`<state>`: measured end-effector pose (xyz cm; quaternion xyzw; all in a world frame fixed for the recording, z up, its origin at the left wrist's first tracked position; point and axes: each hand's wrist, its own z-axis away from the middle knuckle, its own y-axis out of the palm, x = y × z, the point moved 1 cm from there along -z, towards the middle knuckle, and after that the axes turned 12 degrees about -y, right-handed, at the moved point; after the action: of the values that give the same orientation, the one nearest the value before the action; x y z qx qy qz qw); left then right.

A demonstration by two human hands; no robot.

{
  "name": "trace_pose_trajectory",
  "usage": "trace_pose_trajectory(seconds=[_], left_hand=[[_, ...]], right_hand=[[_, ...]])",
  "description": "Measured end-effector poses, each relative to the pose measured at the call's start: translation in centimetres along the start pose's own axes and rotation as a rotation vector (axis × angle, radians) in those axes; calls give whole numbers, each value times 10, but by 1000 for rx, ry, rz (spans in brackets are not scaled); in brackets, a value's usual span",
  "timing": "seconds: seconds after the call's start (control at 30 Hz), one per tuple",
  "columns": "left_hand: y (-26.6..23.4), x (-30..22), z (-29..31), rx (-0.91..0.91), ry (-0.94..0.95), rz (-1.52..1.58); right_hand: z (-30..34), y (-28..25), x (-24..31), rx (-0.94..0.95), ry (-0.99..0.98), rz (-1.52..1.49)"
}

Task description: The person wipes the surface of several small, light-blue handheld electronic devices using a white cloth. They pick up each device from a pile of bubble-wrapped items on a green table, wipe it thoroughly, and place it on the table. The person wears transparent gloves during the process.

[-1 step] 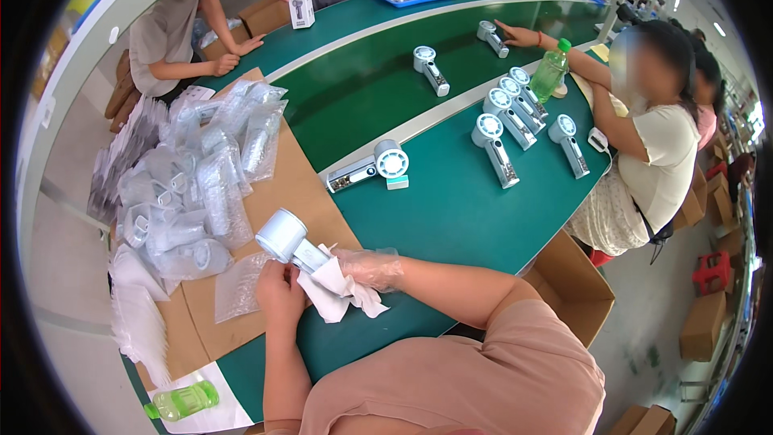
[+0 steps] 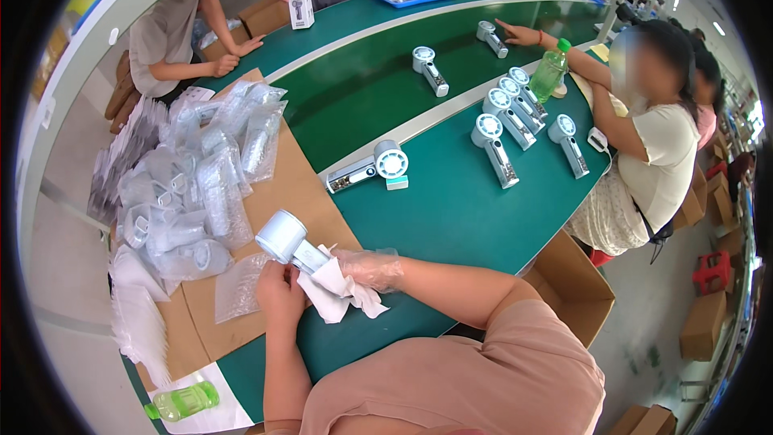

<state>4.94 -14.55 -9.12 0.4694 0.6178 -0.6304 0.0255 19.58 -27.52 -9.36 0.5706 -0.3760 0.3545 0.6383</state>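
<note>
A silver-white handheld fan (image 2: 281, 235) is held over the near edge of a brown cardboard sheet, its round head up and to the left. My left hand (image 2: 281, 296) is closed on the fan from below, near the joint of head and handle. In a clear plastic glove, my right hand (image 2: 364, 269) grips a white cloth or tissue (image 2: 332, 293) wrapped against the handle's lower end. Just beyond lie another two handheld fans, one with its round grille (image 2: 391, 163) facing up. A small teal-and-white block (image 2: 397, 183) sits under that grille.
Bubble-wrap bags (image 2: 221, 165), several with fans inside, are heaped on the cardboard (image 2: 256, 211) at left. A green bottle (image 2: 183, 400) lies near left. More fans (image 2: 493, 149) stretch right toward a seated co-worker (image 2: 660, 145). An open carton (image 2: 568, 286) stands beside my right arm.
</note>
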Motion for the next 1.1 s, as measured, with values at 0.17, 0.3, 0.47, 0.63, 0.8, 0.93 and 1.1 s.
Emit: trace_pose_trajectory(seconds=[0.17,0.3,0.47,0.63,0.8,0.93,1.1], left_hand=[[9,25,-2,27,-42,69],[4,9,1,27,-68,63],[2,5,0,36,-70,50],[3,6,-2,37,-29,19],[5,12,-3,33,-18,7],[1,7,0,37,-45,38],[5,10,-1,11,1,84]], right_hand=[[1,3,1,-16,0,7],[-7,0,-11,-4,-3,-34],[-16,-15,-28,80,-29,64],[-13,-12,-24,47,-33,178],[-5,-4,-9,41,-36,147],[11,13,25,28,41,113],[3,3,6,18,22,143]])
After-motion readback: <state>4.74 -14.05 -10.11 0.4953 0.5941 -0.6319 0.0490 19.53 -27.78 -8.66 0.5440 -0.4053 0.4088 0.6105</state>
